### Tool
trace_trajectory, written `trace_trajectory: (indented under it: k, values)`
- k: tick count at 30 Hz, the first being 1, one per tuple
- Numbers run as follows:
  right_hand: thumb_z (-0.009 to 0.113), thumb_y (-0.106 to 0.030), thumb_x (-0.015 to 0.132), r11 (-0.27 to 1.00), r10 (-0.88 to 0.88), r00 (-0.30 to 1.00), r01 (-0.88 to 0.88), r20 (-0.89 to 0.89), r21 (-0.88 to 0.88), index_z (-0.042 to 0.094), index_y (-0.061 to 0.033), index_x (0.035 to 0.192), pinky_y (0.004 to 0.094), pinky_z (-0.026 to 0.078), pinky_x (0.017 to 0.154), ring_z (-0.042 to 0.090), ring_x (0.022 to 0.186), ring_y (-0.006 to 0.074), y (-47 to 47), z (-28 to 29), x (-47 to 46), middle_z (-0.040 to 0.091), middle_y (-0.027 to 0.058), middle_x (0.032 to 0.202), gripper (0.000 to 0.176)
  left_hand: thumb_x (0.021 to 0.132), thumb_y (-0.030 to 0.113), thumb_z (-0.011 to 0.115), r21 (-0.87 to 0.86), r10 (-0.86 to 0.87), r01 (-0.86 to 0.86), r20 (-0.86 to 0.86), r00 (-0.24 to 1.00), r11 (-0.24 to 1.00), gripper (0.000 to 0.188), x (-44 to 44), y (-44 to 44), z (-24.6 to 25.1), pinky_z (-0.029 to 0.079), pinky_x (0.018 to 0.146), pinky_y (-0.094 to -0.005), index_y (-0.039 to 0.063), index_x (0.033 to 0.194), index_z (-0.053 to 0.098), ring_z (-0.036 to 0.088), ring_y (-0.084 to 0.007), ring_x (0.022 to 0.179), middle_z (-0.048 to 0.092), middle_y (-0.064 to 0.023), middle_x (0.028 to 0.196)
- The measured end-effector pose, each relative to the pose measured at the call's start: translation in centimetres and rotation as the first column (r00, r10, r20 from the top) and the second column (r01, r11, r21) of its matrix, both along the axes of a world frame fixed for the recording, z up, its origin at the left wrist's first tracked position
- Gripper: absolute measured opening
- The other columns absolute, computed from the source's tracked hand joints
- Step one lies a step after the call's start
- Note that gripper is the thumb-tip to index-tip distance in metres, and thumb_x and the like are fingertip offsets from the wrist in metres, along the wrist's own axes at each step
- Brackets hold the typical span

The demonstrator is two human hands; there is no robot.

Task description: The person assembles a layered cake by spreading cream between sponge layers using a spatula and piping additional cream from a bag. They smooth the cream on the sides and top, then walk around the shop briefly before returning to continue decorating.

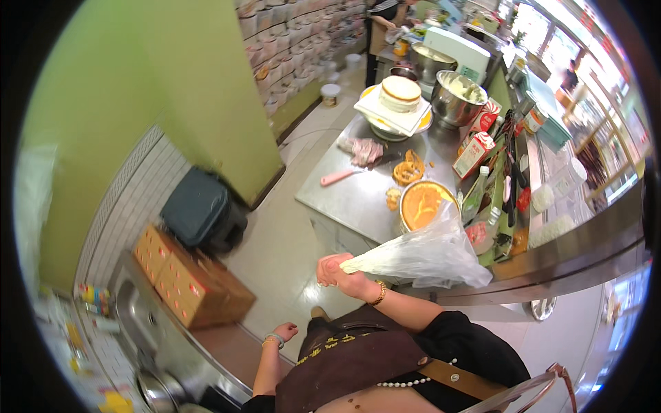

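Note:
In the head view, my right hand (347,273), with a gold bracelet at its wrist, grips a clear plastic piping bag (413,253) near its gathered end; pale cream shows inside. Hanging low over the floor, my left hand (286,331) has loosely bent fingers, holds nothing and wears a jade-coloured bangle. Beyond the bag, a round metal tin (421,202) holds orange-yellow cake. Cake scraps (409,168), a pink-handled knife (336,177) and a pink cloth (365,151) lie on the steel table. Farther back, a cream-filled layer cake (400,94) stands on a white square board.
A metal bowl of cream (458,98), a stand mixer (454,51), cartons (474,154) and bottles (475,193) line the table's right side. A dark bin (199,206), cardboard boxes (181,289) and a sink (139,304) are at left. Another person (382,31) stands behind the table.

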State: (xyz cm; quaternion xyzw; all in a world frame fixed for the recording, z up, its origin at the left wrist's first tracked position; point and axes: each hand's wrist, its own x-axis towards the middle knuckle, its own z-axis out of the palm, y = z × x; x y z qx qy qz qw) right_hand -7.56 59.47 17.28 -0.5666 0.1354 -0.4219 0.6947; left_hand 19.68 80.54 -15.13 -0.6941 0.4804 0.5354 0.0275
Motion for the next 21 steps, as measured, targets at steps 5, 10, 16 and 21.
trace_trajectory:
  k: [5, 10, 16, 21]
  values:
    - [0.042, -0.019, 0.101, 0.932, -0.344, 0.931, 0.355, 0.123, -0.076, 0.038, -0.0040, 0.057, 0.0349, 0.047, 0.059, 0.048, 0.056, 0.0208, -11.3, 1.1, 1.7, 0.046, 0.0092, 0.059, 0.047, 0.093, 0.030, 0.059, -0.282, -0.063, 0.056, -0.015, 0.998, 0.958, 0.040, 10.1, -20.3, 7.4, 0.052, 0.085, -0.0352, 0.004, 0.123, 0.059, 0.067, -0.0253, 0.093, 0.070, -0.0142, 0.103]
    - [0.033, -0.033, 0.106, 0.731, -0.675, 0.713, 0.681, 0.192, 0.043, 0.035, -0.0077, 0.060, 0.0366, 0.047, 0.068, 0.047, 0.058, 0.0197, -21.9, -0.6, 2.5, 0.042, 0.0064, 0.062, 0.052, 0.095, 0.025, 0.058, -0.312, -0.002, -0.073, -0.233, 0.972, 0.947, 0.035, 15.7, -35.2, 10.4, 0.052, 0.080, -0.0347, 0.005, 0.123, 0.058, 0.067, -0.0237, 0.088, 0.070, -0.0146, 0.096]
    - [0.046, -0.027, 0.103, 0.526, -0.846, 0.507, 0.845, 0.166, 0.095, 0.043, -0.0071, 0.069, 0.0353, 0.046, 0.072, 0.047, 0.063, 0.0159, -31.0, 0.2, 5.1, 0.041, 0.0037, 0.065, 0.039, 0.097, 0.015, 0.057, -0.134, -0.308, 0.283, -0.235, 0.922, 0.950, 0.034, 23.4, -43.9, 10.7, 0.050, 0.086, -0.0288, 0.001, 0.128, 0.054, 0.061, -0.0136, 0.093, 0.065, -0.0060, 0.107]
    - [0.059, -0.014, 0.096, 0.241, -0.945, 0.229, 0.970, 0.236, 0.022, 0.045, -0.0060, 0.080, 0.0304, 0.044, 0.075, 0.048, 0.077, 0.0145, -36.7, 0.0, 6.5, 0.045, 0.0038, 0.090, 0.022, 0.095, 0.022, 0.061, -0.001, -0.408, 0.420, -0.237, 0.882, 0.908, 0.036, 28.8, -57.6, 9.1, 0.050, 0.089, -0.0310, 0.003, 0.124, 0.058, 0.063, -0.0165, 0.098, 0.067, -0.0086, 0.106]
